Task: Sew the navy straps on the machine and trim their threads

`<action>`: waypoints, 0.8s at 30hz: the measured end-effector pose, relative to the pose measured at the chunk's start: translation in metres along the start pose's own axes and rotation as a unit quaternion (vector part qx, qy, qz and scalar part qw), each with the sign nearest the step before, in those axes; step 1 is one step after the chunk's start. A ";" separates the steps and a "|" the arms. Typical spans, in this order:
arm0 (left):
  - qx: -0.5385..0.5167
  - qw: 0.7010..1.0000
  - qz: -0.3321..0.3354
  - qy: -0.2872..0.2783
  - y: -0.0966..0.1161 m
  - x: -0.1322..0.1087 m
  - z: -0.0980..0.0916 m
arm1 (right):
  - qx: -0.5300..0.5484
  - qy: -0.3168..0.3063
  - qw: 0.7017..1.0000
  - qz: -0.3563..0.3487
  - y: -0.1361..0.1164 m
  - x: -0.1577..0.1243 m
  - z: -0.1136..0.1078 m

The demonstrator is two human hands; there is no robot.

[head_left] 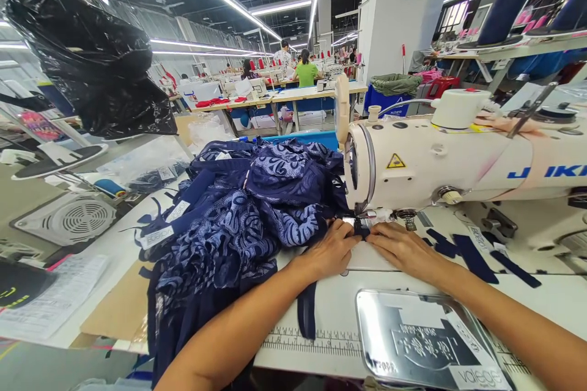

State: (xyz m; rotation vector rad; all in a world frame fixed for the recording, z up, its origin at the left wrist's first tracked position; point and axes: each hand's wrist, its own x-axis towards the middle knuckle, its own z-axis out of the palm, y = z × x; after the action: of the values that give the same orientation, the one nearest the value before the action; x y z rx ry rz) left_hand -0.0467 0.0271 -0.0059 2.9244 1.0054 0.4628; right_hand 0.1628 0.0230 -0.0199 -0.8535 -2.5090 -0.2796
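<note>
A white sewing machine [458, 159] stands at the right, its needle area just beyond my hands. My left hand [334, 249] has its fingers pressed together on navy fabric at the left of the presser foot. Close by on the right, my right hand [398, 247] rests with its fingertips on the dark piece [362, 229] between the hands. Navy garments with light blue lace patterns [238, 220] are heaped left of the machine, against my left forearm. A navy strip [306, 311] hangs below my left wrist. What lies under the fingertips is partly hidden.
A shiny metal tin lid [413, 336] lies near the front edge, below my right forearm. Navy strips [474, 256] lie right of my right hand. Papers [50, 299] and a black plastic bag [92, 61] are at the left. People sit farther back.
</note>
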 end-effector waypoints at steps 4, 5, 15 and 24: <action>-0.003 1.000 0.008 0.006 -0.002 -0.004 -0.001 | -0.005 0.001 1.000 -0.011 -0.003 0.002 0.001; -0.010 1.000 0.012 0.008 -0.003 -0.005 -0.001 | -0.013 0.002 1.000 -0.010 -0.003 0.003 0.001; -0.027 0.999 -0.006 -0.046 -0.003 -0.007 -0.004 | -0.068 0.009 0.998 -0.013 -0.008 0.006 0.003; -0.045 0.999 -0.003 -0.024 -0.001 -0.007 -0.009 | -0.082 0.007 0.997 0.000 -0.008 0.006 0.006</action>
State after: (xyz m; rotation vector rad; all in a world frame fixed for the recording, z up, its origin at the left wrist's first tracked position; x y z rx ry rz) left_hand -0.0552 0.0232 0.0005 2.8382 0.9609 0.4241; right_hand 0.1517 0.0222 -0.0229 -0.9115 -2.4987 -0.4951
